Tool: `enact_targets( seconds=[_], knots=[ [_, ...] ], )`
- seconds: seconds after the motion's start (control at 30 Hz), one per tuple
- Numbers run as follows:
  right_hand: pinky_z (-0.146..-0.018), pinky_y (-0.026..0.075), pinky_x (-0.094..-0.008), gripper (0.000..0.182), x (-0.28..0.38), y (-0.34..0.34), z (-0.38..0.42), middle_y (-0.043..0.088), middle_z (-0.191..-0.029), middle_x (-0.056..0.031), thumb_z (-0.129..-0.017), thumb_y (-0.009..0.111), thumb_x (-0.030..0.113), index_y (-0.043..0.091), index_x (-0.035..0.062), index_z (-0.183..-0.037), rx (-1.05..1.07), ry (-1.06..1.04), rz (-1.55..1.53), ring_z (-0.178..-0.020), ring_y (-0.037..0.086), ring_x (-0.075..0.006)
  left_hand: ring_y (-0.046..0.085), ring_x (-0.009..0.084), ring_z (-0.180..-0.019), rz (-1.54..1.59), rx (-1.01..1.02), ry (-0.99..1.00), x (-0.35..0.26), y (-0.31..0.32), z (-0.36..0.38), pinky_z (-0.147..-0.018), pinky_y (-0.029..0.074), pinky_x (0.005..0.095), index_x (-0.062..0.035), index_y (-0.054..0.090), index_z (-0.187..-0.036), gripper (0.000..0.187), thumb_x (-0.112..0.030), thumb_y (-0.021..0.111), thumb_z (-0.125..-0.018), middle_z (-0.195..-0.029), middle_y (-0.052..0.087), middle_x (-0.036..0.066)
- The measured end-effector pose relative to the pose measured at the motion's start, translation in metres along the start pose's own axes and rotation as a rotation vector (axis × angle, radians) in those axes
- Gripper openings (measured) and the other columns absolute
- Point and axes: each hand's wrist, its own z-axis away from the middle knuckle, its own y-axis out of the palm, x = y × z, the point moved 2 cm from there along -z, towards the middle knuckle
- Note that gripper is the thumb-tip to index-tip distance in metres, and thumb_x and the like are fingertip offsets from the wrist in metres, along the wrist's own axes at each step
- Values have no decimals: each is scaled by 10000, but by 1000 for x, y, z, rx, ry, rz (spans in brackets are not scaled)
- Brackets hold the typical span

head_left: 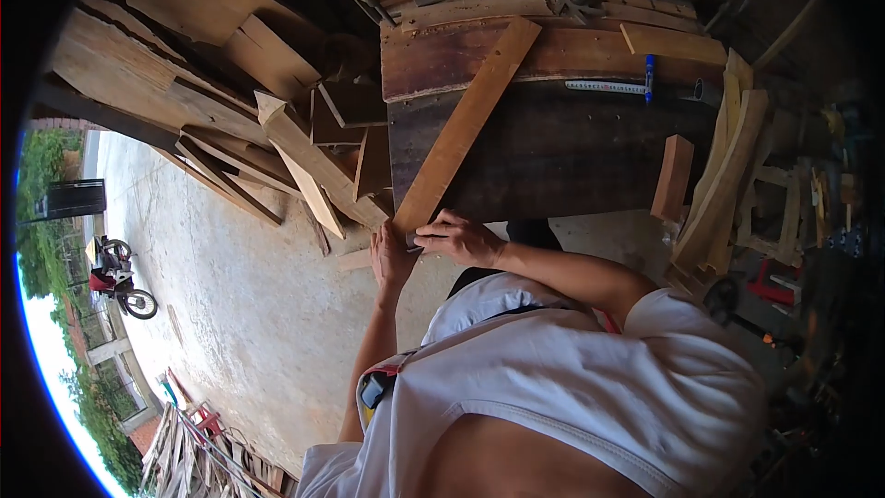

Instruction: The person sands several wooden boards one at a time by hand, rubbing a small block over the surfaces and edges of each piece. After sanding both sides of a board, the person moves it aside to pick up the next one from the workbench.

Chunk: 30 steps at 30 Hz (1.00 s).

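Note:
A long, flat wooden board (468,122) lies slantwise across the dark workbench (553,157), its near end sticking out past the bench's front edge. At that near end my left hand (393,256) is closed on the board's left corner. My right hand (461,240) is beside it, fingers bent and pressed together at the board's end. A small greyish thing shows by its fingertips, too small to name. Farther right on the bench lie a steel ruler (604,87), a blue marker (649,79) and a short wooden block (673,177).
Wooden planks (166,83) are piled at the left, with offcuts (313,166) leaning near the bench. Curved timber pieces (733,175) stand at the right. A metal clamp (371,2) sits at the bench's far left corner. A motorcycle (120,278) is parked on the concrete floor (230,314).

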Motion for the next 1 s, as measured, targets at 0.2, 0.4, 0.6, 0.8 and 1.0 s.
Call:
enact_targets(
  seconds=[0.2, 0.4, 0.6, 0.8, 1.0],
  knots=[
    [-918, 487, -386, 333, -31, -134, -23, 686, -1220, -60, -888, 690, -1, 717, 69, -1212, -570, 205, 260, -1023, 593, -282, 634, 212, -928, 989, 908, -167, -8, -32, 24, -878, 522, 336, 16, 587, -1283, 538, -306, 754, -886, -1030, 690, 101],
    [-915, 493, -394, 344, -98, -147, -62, 692, -1192, -69, -858, 688, -20, 720, 66, -1189, -593, 204, 438, -1024, 592, -293, 678, 186, -935, 1115, 617, -277, 3, 22, 42, -904, 528, 323, 56, 588, -1272, 509, -311, 643, -923, -1060, 722, 139],
    [-1008, 504, -338, 352, 9, -35, -11, 693, -1259, -25, -876, 663, 115, 744, 144, -1217, -154, 25, 273, -1092, 592, -197, 734, 213, -734, 757, 180, -180, -12, 26, 53, -734, 572, 365, 73, 673, -1127, 414, -272, 665, -899, -848, 757, 138],
    [-986, 523, -345, 376, -52, -85, -25, 696, -1279, -26, -875, 638, 21, 747, 141, -1215, -209, -1, 303, -1073, 618, -230, 727, 341, -710, 316, 193, -224, -41, -4, 45, -647, 533, 433, -5, 724, -1014, 282, -253, 733, -881, -856, 725, 226],
    [-879, 490, -403, 310, -112, -156, -64, 700, -1162, -59, -865, 640, 0, 719, 58, -1159, -598, 266, 550, -975, 585, -299, 692, 430, -810, 259, -53, -65, -44, 3, 45, -691, 538, 479, -57, 706, -1122, 318, -231, 766, -864, -890, 707, 229]
  ],
)
